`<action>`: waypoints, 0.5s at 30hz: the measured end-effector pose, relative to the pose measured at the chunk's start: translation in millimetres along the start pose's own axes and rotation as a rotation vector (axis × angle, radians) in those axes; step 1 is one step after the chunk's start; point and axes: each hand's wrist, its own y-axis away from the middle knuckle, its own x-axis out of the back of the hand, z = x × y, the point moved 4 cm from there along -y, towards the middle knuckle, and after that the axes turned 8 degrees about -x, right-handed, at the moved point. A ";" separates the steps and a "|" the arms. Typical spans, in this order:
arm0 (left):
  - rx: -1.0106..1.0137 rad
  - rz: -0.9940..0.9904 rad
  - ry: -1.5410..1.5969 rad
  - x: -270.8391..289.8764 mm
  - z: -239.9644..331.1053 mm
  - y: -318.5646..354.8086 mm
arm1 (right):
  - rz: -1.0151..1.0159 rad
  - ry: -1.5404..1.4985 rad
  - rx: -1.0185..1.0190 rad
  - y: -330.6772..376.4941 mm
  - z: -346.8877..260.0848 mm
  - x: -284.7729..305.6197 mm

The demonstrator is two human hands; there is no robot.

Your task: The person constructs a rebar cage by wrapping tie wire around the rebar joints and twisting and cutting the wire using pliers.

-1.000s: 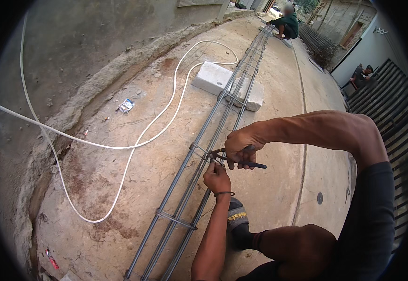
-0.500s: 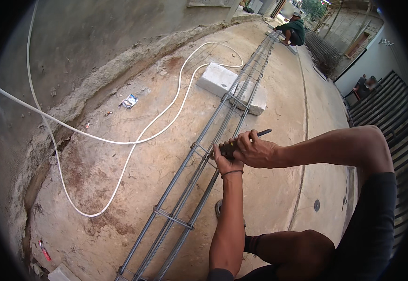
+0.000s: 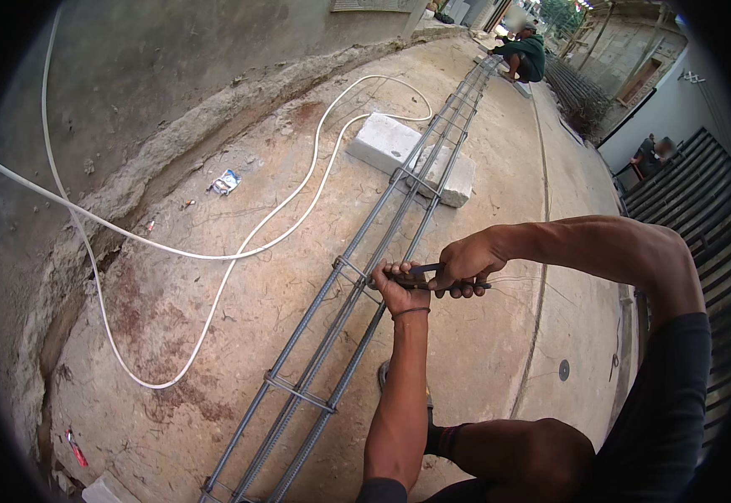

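A long cage of ribbed steel bars (image 3: 308, 356), joined by square stirrups, runs away from me across the ground. My left hand (image 3: 399, 289) is closed beside one stirrup (image 3: 350, 270), fingers curled at the bars; what they pinch is hidden. Just right of it, my right hand (image 3: 468, 261) grips a dark pair of pliers (image 3: 420, 284) with its handles spread apart. One bluish handle points toward my left fingers, and the jaws cannot be made out. Thin wires show to the right of my right hand.
Pale blocks (image 3: 386, 141) sit under and beside the cage. A white hose (image 3: 239, 256) loops over the ground on the left. Farther off, a person in green (image 3: 530, 52) squats at the cage's far end. Dark slatted metal (image 3: 684, 197) stands at right.
My right hand has turned over and shifted slightly right, off my left hand. The pliers now lie between the hands, handles spread. My left hand stays at the stirrup.
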 end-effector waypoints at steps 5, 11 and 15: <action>0.036 0.193 0.010 -4.8 -17.6 13.8 | 0.675 1.233 0.236 14.4 -25.5 11.7; -0.062 0.161 0.087 -13.8 -11.2 -3.8 | 1.606 1.684 0.606 20.0 -10.6 -15.6; -0.047 0.291 -0.032 -4.9 -15.9 -3.0 | 1.303 1.343 0.481 26.7 -11.4 -15.0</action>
